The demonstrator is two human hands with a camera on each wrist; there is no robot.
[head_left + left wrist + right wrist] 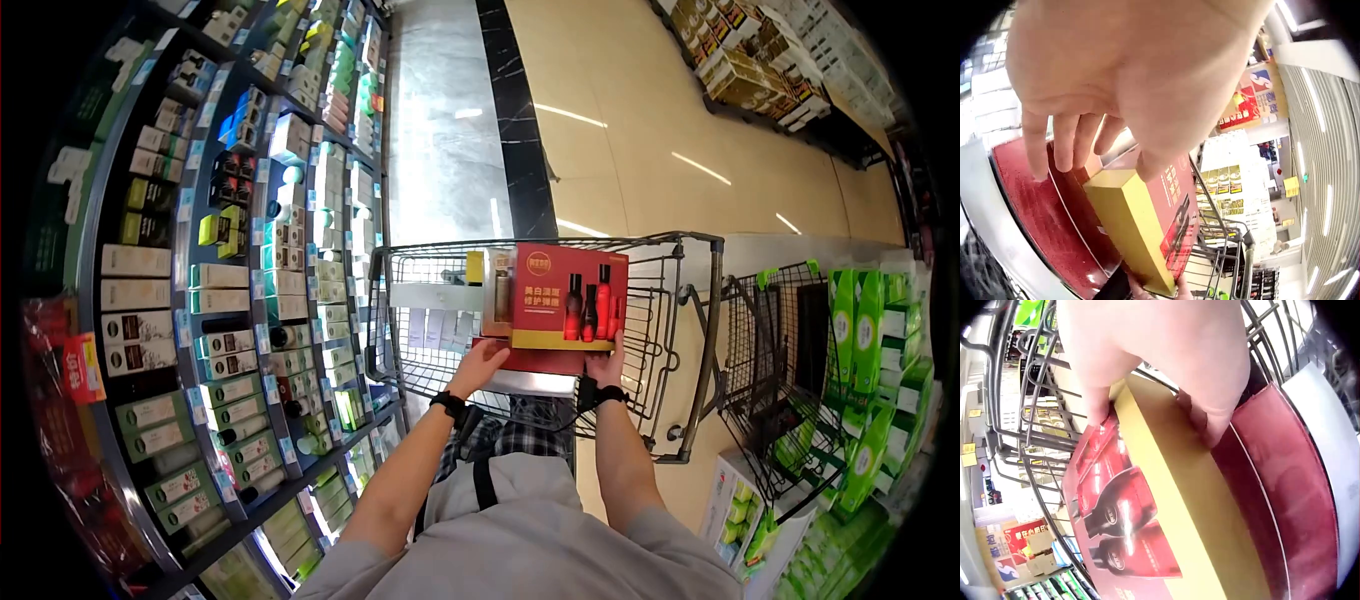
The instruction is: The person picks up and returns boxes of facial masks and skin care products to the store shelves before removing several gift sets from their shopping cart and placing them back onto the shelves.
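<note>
While both hands work at the near end of the shopping cart (pixel 690 300), the red gift box (pixel 568 297) stands upright on its long edge inside the basket, printed front facing the person. Front shows 3 red bottles and a gold band along the bottom; a gold side panel is visible in both wrist views.

Left hand (pixel 480 362) grasps the box at its lower left: thumb on the printed front, fingers curled down behind it, fingertips (pixel 1040 164) touching a dark red box (pixel 540 358) lying flat underneath. Right hand (pixel 605 362) grasps the lower right corner, thumb on the front face, fingers wrapped over the gold edge. Both wrists wear black bands.

The red gift box rests on or just above the dark red box; cannot tell if it is touching. That flat box sits on a white box (pixel 1329 425) at the cart's near end. More goods lie deeper in the cart, incl. a yellow-capped item (pixel 475 266).

Left of the cart: tall shelves (pixel 180 330) packed with boxed cosmetics. Right: a black wire rack (pixel 790 370) with green packages (pixel 865 330). Aisle floor is glossy, grey and beige with a black stripe. Person wears a grey top over a plaid garment.
</note>
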